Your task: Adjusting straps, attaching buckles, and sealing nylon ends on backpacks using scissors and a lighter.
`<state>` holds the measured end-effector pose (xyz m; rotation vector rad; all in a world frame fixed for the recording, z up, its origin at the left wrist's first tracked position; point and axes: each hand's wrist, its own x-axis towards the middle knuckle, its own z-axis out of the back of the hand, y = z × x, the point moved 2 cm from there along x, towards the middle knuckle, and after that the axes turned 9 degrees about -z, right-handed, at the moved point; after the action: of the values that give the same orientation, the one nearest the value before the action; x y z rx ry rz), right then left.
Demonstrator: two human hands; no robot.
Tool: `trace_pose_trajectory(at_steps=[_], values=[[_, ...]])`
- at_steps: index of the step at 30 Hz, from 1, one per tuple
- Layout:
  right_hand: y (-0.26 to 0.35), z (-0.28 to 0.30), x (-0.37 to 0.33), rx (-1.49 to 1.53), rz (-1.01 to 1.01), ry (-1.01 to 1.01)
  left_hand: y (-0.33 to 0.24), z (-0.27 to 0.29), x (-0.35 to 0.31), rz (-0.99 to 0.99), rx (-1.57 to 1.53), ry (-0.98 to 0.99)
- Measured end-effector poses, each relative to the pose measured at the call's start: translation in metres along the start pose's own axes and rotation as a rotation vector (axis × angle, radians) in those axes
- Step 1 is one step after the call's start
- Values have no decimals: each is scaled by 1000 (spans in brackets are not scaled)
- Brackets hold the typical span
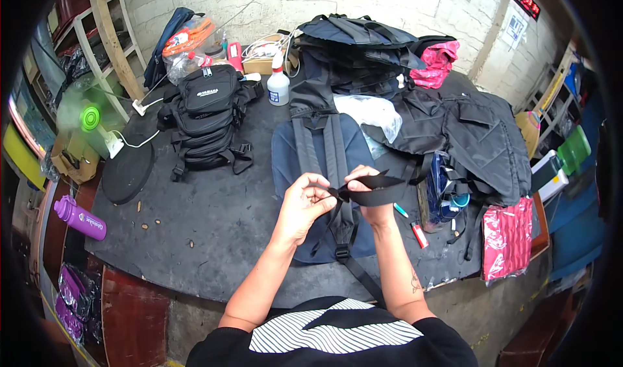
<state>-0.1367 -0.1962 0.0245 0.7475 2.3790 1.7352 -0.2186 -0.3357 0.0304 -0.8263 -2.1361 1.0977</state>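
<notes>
A dark blue backpack (289,149) lies on the table in front of me, its two padded black shoulder straps (335,140) facing up. Above its lower part, my left hand (306,205) pinches a black webbing strap (383,190) near a small dark fitting that the fingers partly hide. Closed on the same webbing, my right hand (368,198) holds it just beside the left, and a loop of it sticks out to the right. Below the hands, a black buckle (342,251) rests on the backpack, with webbing trailing toward my body.
A black multi-pocket bag (207,114) stands at left, near a spray bottle (278,85). Black bags (483,143) pile up at right. A red lighter (420,235) and teal pen (400,210) lie nearby. A purple bottle (81,218) lies at the left edge; a green fan (91,117) stands beyond.
</notes>
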Motion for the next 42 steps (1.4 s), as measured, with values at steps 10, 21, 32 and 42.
trace_pose_trajectory(at_steps=[10,21,32,42], values=[[-3,-17,-11,38,-74,-35,-7,3,-2,1,114,43],[-11,-8,-12,-103,33,27,-10,5,-5,56,210,56],[81,54,-31,-950,-36,-597,-5,5,-12,-87,196,-80],[51,-26,-11,-852,-44,115,-8,-3,1,-187,224,3]])
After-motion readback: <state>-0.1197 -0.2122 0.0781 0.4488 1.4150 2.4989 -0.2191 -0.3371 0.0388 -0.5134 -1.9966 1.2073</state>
